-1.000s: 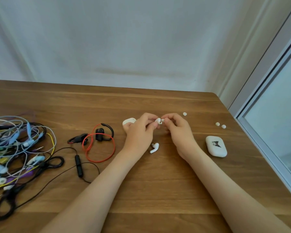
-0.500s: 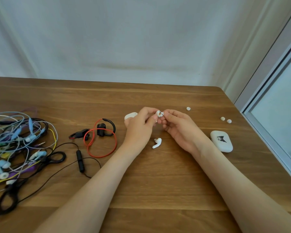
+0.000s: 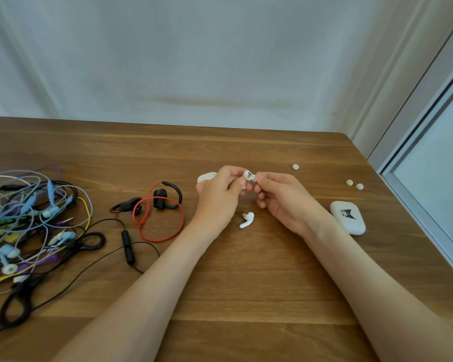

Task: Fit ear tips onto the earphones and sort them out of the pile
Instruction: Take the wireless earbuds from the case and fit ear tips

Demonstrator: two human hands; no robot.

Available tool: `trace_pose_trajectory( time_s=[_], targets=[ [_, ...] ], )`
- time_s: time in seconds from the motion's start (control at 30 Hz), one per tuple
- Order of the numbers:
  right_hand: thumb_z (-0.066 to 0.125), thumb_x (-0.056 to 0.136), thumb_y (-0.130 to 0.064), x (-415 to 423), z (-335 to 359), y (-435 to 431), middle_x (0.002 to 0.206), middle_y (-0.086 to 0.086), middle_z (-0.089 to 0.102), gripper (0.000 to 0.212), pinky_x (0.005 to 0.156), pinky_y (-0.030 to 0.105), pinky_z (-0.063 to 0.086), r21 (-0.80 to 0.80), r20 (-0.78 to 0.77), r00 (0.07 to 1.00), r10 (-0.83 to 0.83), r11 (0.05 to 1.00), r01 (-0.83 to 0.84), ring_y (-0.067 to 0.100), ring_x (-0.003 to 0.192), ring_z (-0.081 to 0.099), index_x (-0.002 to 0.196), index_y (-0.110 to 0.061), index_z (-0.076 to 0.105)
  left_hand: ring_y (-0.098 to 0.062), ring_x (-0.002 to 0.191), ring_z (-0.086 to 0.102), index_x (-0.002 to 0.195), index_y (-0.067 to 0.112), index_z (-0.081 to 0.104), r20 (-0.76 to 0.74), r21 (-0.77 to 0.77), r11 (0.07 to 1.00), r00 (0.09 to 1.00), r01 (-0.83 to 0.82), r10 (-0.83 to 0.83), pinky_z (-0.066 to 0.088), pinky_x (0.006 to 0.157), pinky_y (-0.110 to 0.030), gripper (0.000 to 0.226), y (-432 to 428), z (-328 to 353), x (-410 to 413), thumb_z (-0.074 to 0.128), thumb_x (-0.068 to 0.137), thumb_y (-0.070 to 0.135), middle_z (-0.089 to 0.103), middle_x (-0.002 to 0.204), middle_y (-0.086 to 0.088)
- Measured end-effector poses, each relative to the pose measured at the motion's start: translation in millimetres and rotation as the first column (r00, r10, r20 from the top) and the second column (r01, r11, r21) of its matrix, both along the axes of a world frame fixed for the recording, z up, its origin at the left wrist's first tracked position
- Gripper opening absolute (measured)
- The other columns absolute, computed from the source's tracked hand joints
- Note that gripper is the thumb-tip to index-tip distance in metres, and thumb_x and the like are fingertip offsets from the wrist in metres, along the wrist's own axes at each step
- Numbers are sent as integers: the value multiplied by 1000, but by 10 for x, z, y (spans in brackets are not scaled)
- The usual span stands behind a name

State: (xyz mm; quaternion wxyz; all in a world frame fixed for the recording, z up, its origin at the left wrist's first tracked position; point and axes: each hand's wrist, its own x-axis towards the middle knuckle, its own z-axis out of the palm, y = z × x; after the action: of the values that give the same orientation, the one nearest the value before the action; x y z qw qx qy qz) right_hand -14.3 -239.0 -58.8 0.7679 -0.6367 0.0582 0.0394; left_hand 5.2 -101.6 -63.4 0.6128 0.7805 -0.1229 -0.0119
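My left hand (image 3: 219, 197) pinches a white earbud (image 3: 248, 176) above the table, nozzle end turned up and to the right. My right hand (image 3: 283, 202) lies palm-up beside it, fingers curled, its fingertips pinching a small white ear tip (image 3: 254, 179) against the earbud's nozzle. A second white earbud (image 3: 247, 220) lies on the wood just below and between the hands. Three loose white ear tips sit to the right: one ear tip (image 3: 295, 167) farther back and a pair of ear tips (image 3: 354, 184) near the table's right edge. A tangled pile of wired earphones (image 3: 29, 226) fills the left side.
A white charging case (image 3: 347, 217) with a black cartoon print lies right of my right wrist. Another white case (image 3: 205, 176) peeks out behind my left hand. Red-and-black neckband earphones (image 3: 157, 210) and a black corded set (image 3: 127, 246) lie between pile and hands. The table's right edge (image 3: 392, 199) borders a window frame.
My right hand has turned palm-up and its wrist has dropped, while both hands keep the earbud between them. The earbud's nozzle now shows more plainly.
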Motion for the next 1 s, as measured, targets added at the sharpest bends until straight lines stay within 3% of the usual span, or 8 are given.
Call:
trace_pose_trajectory(
  time_s=[0.17,0.33,0.53,0.67,1.0],
  targets=[
    [51,98,-11,-14,-5,27,75,4,57,25,53,21,40,16,7,998,-61,998,60,7,59,46,78,-10,66,-7,86,64,92,33,60,-10,17,1000,1000,-15,15,46,99,-38,24,-8,-1,-22,51,97,11,68,77,12],
    [51,97,-10,-23,5,45,73,4,58,28,53,21,41,32,23,998,-59,998,58,7,58,47,73,-11,65,1,76,60,97,26,60,5,27,999,1000,-17,17,48,95,-34,19,-6,17,-32,50,97,10,65,77,14],
    [51,97,-9,-48,13,61,70,3,59,22,54,20,42,30,23,996,-88,996,88,7,59,49,79,-8,65,-6,88,62,90,35,53,40,121,992,999,-28,23,41,101,-41,21,7,9,-36,50,98,15,61,71,20],
    [51,97,-9,-72,7,105,68,1,58,19,57,21,42,8,34,995,-96,995,96,7,61,50,84,-8,66,-20,106,57,92,37,51,52,140,989,998,-49,42,43,98,-43,20,-2,-28,-14,49,98,18,61,74,21],
    [55,95,-9,-84,23,152,69,0,58,14,60,23,42,1,28,985,-173,985,173,8,63,50,82,-11,61,-24,109,55,85,39,49,70,96,994,996,-61,55,42,98,-46,22,-12,-78,7,49,98,21,64,77,20]
  ],
)
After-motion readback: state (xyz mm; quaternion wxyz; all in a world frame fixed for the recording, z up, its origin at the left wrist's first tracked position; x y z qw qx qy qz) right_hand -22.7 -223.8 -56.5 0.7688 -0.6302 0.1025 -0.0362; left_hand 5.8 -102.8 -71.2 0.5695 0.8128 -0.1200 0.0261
